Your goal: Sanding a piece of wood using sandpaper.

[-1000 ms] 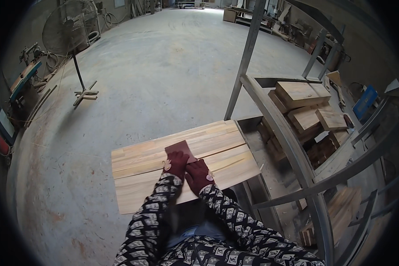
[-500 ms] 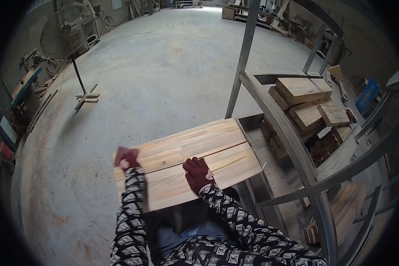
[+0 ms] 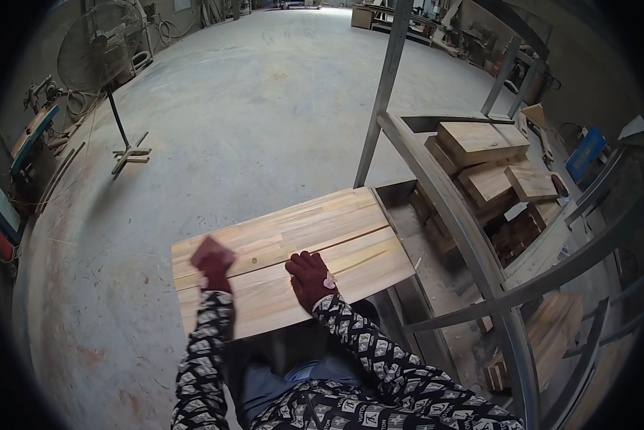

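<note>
Two pale laminated wood panels lie side by side in front of me, a dark gap between the far panel (image 3: 300, 226) and the near panel (image 3: 365, 269). My left hand (image 3: 214, 278), in a maroon glove, is closed on a reddish-brown square of sandpaper (image 3: 213, 254) over the left end of the far panel. Motion blurs that hand a little. My right hand (image 3: 310, 279), gloved alike, rests on the panels close to the gap, fingers spread a little and nothing held. Its palm is hidden.
A metal frame (image 3: 444, 193) rises at my right, with stacked wood blocks (image 3: 483, 143) behind its bars. More boards (image 3: 555, 337) lean low on the right. A stand fan (image 3: 118, 115) is on the concrete floor (image 3: 250, 122) at far left.
My left hand has moved the sandpaper right and slightly inward from the panels' left edge. The right hand stays in the same place on the panels. The whole view has shifted slightly.
</note>
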Available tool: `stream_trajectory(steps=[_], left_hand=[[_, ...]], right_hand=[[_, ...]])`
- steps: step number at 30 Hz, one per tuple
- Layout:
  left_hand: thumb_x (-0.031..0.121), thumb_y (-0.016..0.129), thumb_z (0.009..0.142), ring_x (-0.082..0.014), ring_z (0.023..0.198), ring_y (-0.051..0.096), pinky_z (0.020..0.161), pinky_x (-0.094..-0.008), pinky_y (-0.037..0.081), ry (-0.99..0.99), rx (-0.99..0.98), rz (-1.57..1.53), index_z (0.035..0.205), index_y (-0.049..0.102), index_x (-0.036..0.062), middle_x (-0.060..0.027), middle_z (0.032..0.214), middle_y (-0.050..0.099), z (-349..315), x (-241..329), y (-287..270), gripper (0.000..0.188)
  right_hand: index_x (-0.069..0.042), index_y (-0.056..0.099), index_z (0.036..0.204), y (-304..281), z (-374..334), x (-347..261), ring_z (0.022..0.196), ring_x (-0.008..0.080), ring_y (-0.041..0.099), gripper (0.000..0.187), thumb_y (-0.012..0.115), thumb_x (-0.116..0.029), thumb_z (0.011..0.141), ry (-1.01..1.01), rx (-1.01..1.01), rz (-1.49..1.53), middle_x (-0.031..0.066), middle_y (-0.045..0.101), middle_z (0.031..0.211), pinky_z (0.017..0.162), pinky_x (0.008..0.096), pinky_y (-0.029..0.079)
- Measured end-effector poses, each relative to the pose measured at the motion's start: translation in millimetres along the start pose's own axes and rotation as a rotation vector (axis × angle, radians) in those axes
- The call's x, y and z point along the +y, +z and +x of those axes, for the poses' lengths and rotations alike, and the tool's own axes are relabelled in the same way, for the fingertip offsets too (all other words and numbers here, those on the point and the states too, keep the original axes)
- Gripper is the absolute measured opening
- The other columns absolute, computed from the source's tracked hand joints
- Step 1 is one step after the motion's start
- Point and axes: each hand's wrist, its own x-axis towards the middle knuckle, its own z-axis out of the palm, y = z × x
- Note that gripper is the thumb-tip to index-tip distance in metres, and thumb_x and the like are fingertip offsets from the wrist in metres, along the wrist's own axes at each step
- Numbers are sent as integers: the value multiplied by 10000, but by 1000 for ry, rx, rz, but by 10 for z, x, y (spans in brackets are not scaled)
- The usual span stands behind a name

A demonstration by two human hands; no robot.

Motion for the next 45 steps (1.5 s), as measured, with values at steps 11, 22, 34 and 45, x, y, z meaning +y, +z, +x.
stream_trajectory(steps=[11, 22, 34, 45], left_hand=[[219, 655, 923, -311, 1061, 659, 882, -509, 503, -30, 329, 267, 1192, 667, 145, -123, 1130, 670, 79, 715, -29, 279], [202, 676, 917, -361, 1042, 659, 938, -507, 514, 147, 15, -34, 1091, 701, 133, -148, 1040, 659, -153, 723, -343, 189], [200, 642, 933, -357, 1114, 651, 938, -489, 523, -43, 255, 25, 1251, 681, 128, -150, 1149, 678, -6, 698, 46, 328], [365, 649, 984, -382, 1103, 662, 943, -536, 513, -48, 115, -607, 1188, 718, 106, -186, 1150, 688, -221, 256, -281, 337]], right_hand=[[-38, 648, 1121, -10, 14, -31, 1124, 372, 583, 313, 685, -23, 810, -4, 4, -11, 143, 654, 1162, 1007, 504, 458], [-44, 634, 1106, -34, -1, -45, 1126, 369, 571, 296, 677, -35, 814, 4, -26, -1, 138, 638, 1144, 1009, 499, 453], [-43, 645, 1115, 13, 2, -17, 1140, 364, 575, 296, 679, -34, 821, 10, 9, -4, 142, 652, 1171, 1004, 499, 459], [-46, 645, 1099, 1, -14, -4, 1122, 357, 577, 298, 681, -29, 804, -19, 6, -8, 128, 645, 1152, 1000, 489, 456]])
